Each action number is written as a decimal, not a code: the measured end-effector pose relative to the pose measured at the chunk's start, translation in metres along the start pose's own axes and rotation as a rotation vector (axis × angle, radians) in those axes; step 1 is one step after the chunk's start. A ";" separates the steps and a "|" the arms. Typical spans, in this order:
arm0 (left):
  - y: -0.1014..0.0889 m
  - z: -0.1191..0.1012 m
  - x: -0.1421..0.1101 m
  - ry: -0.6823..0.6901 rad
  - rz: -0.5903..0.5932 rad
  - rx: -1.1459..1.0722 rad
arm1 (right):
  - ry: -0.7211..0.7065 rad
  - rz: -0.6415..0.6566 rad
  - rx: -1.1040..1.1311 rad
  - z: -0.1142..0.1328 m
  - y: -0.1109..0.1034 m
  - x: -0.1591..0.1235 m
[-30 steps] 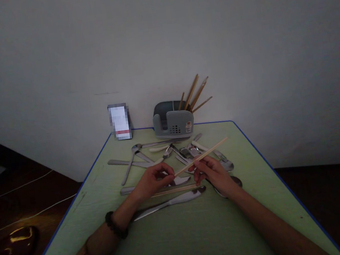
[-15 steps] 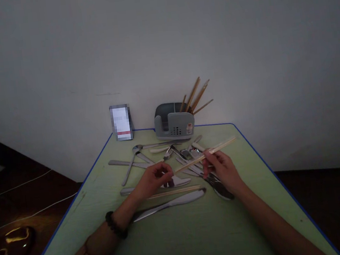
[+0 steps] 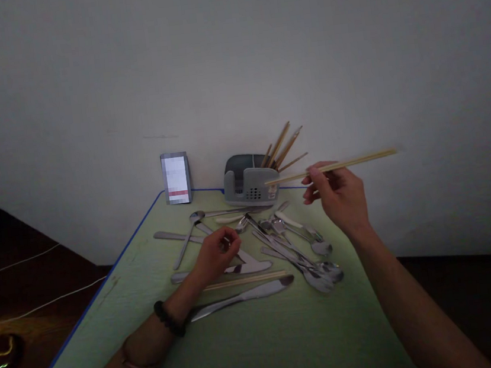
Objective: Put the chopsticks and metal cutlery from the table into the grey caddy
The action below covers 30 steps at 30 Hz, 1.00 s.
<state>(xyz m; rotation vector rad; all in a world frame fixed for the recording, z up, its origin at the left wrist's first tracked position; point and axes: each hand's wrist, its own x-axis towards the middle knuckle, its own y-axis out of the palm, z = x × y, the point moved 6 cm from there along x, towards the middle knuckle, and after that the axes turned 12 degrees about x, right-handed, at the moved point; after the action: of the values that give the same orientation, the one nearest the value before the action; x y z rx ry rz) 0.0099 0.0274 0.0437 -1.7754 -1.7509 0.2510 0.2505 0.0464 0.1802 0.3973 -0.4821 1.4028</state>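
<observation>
A lit phone (image 3: 176,177) stood upright before the pale wall (image 3: 230,60), and white cords (image 3: 83,286) crossed the dark floor (image 3: 59,268).

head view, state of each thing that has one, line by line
right hand, pinching
held chopsticks, lifted
left hand, loosely curled, nothing visible inside
grey holder, upright, sticks leaning out
phone, standing, screen lit
cutlery, lying loose, partly overlapping
table chopsticks, lying flat

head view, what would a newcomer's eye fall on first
Probably the lit screen standing at the back left, the brightest thing in a dim scene. Next, the right hand at the right of the picture, gripping thin chopsticks. Then the silvery cutlery strewn across the middle, in front of the gray holder.
</observation>
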 end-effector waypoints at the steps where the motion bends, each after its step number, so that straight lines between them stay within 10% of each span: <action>1: -0.003 -0.001 0.001 0.017 -0.034 0.028 | -0.012 0.018 -0.024 0.002 0.006 0.006; 13: 0.001 0.002 0.002 0.003 -0.022 -0.021 | 0.222 0.606 0.069 -0.028 0.110 -0.005; 25: 0.003 -0.003 0.004 0.262 -0.053 0.355 | -0.067 -0.101 -0.064 0.013 0.024 0.030; 30: 0.015 -0.003 0.002 0.343 0.003 0.457 | -0.122 -0.154 -0.177 0.009 0.014 0.032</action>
<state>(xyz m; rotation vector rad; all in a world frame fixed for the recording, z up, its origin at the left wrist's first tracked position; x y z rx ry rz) 0.0238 0.0299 0.0382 -1.3942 -1.3213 0.3008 0.2388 0.0703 0.2047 0.3696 -0.6571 1.1813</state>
